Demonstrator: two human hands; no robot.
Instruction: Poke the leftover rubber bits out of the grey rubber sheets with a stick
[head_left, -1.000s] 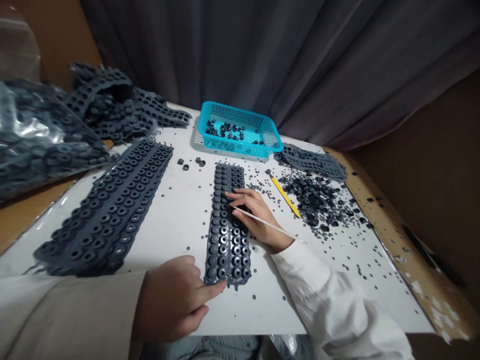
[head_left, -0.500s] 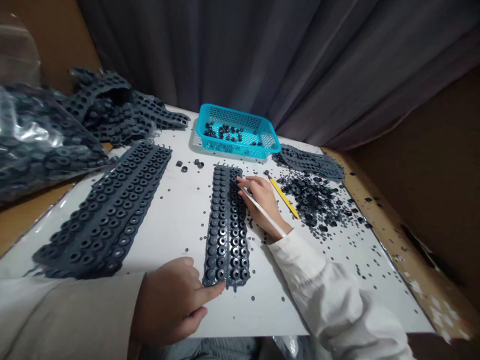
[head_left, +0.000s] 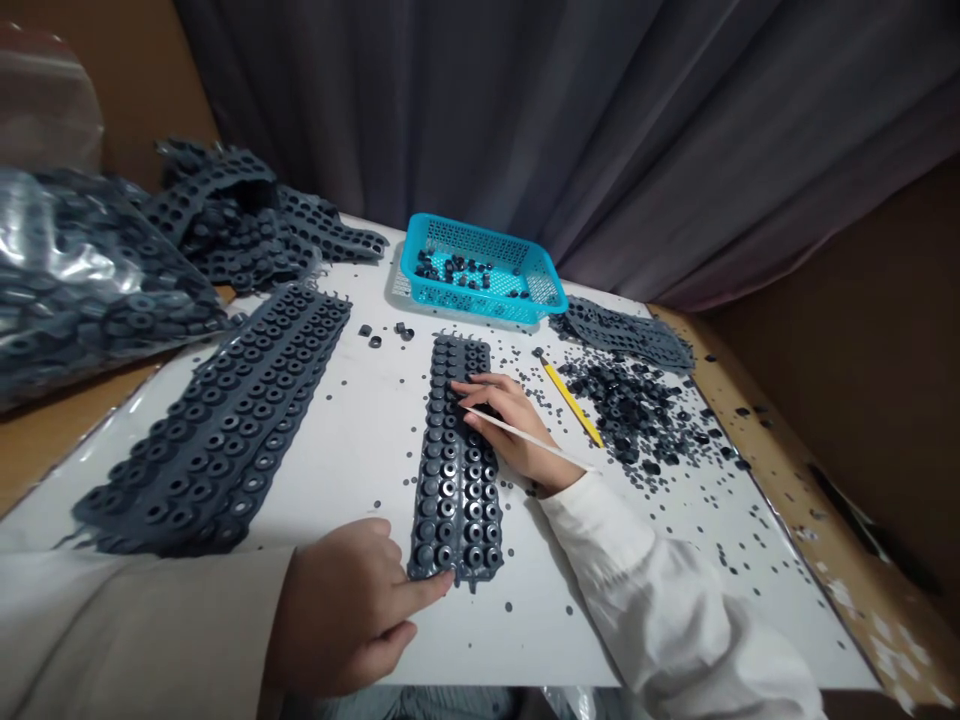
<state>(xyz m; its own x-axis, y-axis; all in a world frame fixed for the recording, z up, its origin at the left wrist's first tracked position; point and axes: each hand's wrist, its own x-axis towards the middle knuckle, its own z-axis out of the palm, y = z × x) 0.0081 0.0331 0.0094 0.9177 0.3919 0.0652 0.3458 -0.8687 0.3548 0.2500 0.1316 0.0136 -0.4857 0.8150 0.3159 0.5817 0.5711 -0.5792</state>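
Observation:
A dark grey rubber sheet (head_left: 459, 500) with rows of round, holed parts lies lengthwise in front of me. At its near edge, the extended index finger of my left hand (head_left: 349, 605) presses on the corner, the other fingers curled. My right hand (head_left: 514, 425) is over the sheet's middle rows, gripping a thin white stick (head_left: 536, 440) like a pen. The stick's tip is among the fingers, close to the sheet. To the right of that hand a yellow pencil-like tool (head_left: 571, 402) lies on the white tabletop.
A blue basket (head_left: 487, 305) holding small black parts stands at the back. Another sheet (head_left: 225, 420) lies left, near a clear bag of parts (head_left: 97, 290) and heaped sheets (head_left: 240, 215). Loose black pieces (head_left: 645, 410) are scattered right, before another sheet (head_left: 626, 330).
My right hand has moved down and left over the sheet, from its right column toward the middle, and the stick lies flatter. My left hand stays at the near edge.

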